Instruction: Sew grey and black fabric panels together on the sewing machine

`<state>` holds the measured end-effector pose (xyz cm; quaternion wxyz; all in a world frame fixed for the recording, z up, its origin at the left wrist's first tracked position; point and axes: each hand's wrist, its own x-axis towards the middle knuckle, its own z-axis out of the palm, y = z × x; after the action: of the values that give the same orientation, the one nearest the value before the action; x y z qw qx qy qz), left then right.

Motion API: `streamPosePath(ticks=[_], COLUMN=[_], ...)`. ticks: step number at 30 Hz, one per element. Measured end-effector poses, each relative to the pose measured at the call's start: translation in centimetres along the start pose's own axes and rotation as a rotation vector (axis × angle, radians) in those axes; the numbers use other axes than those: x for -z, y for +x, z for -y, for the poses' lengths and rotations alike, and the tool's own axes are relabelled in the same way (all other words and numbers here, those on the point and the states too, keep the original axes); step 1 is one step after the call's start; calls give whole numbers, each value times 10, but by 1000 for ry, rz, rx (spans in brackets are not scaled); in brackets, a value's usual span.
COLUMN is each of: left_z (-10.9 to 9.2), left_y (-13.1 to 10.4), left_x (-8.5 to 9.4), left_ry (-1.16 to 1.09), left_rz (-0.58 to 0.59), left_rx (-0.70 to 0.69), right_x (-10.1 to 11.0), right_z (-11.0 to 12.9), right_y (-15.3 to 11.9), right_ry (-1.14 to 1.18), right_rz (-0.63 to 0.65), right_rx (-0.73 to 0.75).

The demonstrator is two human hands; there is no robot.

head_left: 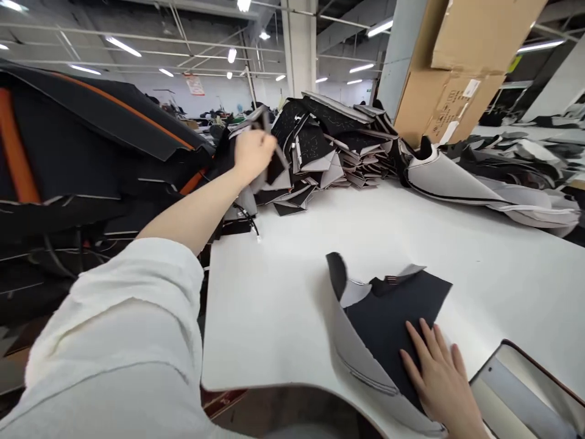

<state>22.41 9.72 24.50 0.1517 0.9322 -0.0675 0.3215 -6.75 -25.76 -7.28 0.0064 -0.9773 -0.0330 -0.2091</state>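
Observation:
My left hand (253, 155) is stretched out to the far left of the table with its fingers curled closed. It grips a grey-edged dark fabric piece (277, 166), slightly blurred, at the pile of folded black and grey fabric pieces (315, 143). My right hand (441, 372) lies flat with fingers spread on a black fabric panel (388, 323) near the front edge. A curved grey padded piece (345, 341) runs along the panel's left side and curls up at its far end. A small striped label shows near the panel's top.
The white table (256, 317) has a curved front cut-out. Large black fabric with orange strips (123, 110) is heaped at the left. Grey padded pieces (466, 183) lie at the back right, before a cardboard box (457, 91). A phone-like framed object (530, 390) sits at the lower right.

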Motion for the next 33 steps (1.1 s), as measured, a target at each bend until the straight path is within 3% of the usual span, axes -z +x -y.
streamPosePath(ticks=[2,4,6,7,9,11,13,14,18,21,23,28,33], left_z=[-60,-115,-148,-155,-152,-138,-128,-127,-146,-162,-166,-176,-195], left_y=[-41,-97,-153,-178,-218,-242,-253,-253,-236,-225,-221,-203,-197], left_x=[25,32,17,2,-31,-63,-84,-91,-108,-126,-139,-155,-154], left_ry=[-51,-128,-284,-279,-173,-84,-65,-81,-135,28,107,-25,-32], left_rz=[208,467,657,667,629,782,947,966,793,974,1053,991,992], left_rx=[-224,-578,-1030,-1216,-1336,-1277,-1218,-1198,-1035,-883,-868,-836,-757], right_x=[7,10,12,14,24,40,59,67,77,62,51,44,60], right_z=[1,3,3,1,-6,-14,-18,-18,-11,-8,-6,-5,1], right_y=[-3,-5,-15,-24,-47,-71,-86,-87,-60,-37,-33,-42,-26], right_ry=[18,28,29,24,13,9,17,26,49,91,129,176,246], right_rz=[-15,-21,-21,-20,-21,-27,-40,-33,81,114,88,-64,71], right_rx=[78,187,268,284,294,314,332,328,215,93,14,-57,-97])
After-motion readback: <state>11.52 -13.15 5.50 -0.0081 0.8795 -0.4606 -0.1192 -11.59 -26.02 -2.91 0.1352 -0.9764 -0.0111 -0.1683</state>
